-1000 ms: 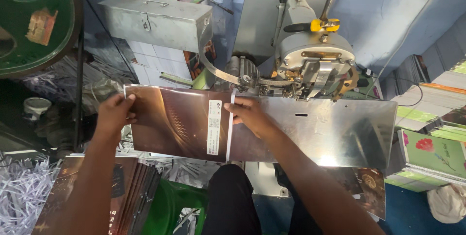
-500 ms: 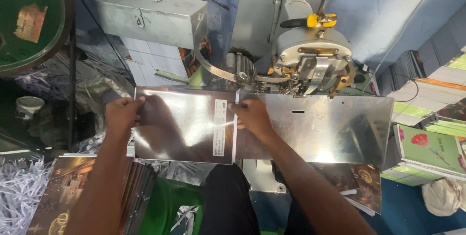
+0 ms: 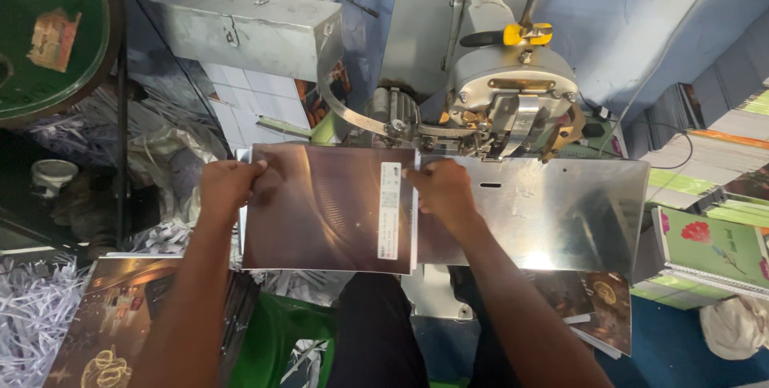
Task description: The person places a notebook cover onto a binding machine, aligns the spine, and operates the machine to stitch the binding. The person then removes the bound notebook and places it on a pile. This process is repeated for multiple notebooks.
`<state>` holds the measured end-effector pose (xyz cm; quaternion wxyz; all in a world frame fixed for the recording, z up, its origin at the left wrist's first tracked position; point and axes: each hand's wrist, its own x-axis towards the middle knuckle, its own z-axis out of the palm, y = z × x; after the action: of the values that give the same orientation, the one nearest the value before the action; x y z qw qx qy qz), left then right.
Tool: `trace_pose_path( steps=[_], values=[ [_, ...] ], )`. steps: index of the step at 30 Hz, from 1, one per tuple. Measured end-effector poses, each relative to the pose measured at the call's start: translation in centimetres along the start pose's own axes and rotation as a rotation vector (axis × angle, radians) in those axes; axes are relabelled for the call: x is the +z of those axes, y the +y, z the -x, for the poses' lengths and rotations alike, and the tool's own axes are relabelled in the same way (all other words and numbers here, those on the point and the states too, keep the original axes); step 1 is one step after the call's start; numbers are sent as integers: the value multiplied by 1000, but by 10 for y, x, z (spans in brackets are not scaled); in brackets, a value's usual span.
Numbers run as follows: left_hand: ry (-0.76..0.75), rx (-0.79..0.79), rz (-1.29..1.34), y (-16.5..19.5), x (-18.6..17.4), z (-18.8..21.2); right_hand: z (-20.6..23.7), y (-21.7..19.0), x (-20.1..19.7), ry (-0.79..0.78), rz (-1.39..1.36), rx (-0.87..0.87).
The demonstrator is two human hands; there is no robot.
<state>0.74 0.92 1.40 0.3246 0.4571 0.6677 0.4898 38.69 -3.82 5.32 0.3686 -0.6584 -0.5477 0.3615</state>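
The left hand (image 3: 227, 186) closes its grip on the left edge of a glossy brown booklet (image 3: 320, 208), fingers curled over the upper left corner. The right hand (image 3: 442, 190) pinches the same booklet at its right edge, just beside a narrow white label strip (image 3: 389, 210) that runs down the cover. The booklet lies flat at the centre of the frame, its right part resting on the shiny metal table (image 3: 561, 212) of a stitching machine (image 3: 505, 92), whose grey head sits above and to the right of the hands, topped by a yellow clip (image 3: 525, 33).

Both forearms reach up from the lower edge of the frame. In the lower left lies a stack of dark printed covers (image 3: 120, 324), and beside it white paper shreds (image 3: 32, 308). Something green (image 3: 280, 340) shows below the booklet, between the arms. In the upper left, a grey metal box (image 3: 248, 28) with a latch stands against the blue wall (image 3: 665, 12), and a large green wheel (image 3: 48, 28) fills the corner. At the right edge, stacks of notebooks (image 3: 713, 236) are piled, one with a green cover showing a red flower. More dark covers (image 3: 597, 300) lie under the table at lower right.
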Motion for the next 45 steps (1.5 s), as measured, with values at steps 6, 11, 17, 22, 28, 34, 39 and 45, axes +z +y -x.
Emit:
trace_pose_path(
  steps=[6,11,17,22,28,34,39,45],
  values=[
    [49,53,-135,10,17,15,5,7,-14,24,-8,39],
    [39,163,-111,12,27,21,5,10,-24,22,-17,39],
    [102,114,-320,15,39,25,7,19,-35,29,-51,23],
    [26,41,-293,24,53,32,7,22,-50,48,-19,91],
    [-36,-38,-312,35,74,44,10,31,-70,84,-5,96],
    [-38,49,-339,40,98,58,12,44,-92,138,9,104],
    [-40,71,-445,46,115,63,17,48,-106,170,73,114],
    [-49,54,-466,48,123,67,21,43,-115,272,505,47]
  ],
)
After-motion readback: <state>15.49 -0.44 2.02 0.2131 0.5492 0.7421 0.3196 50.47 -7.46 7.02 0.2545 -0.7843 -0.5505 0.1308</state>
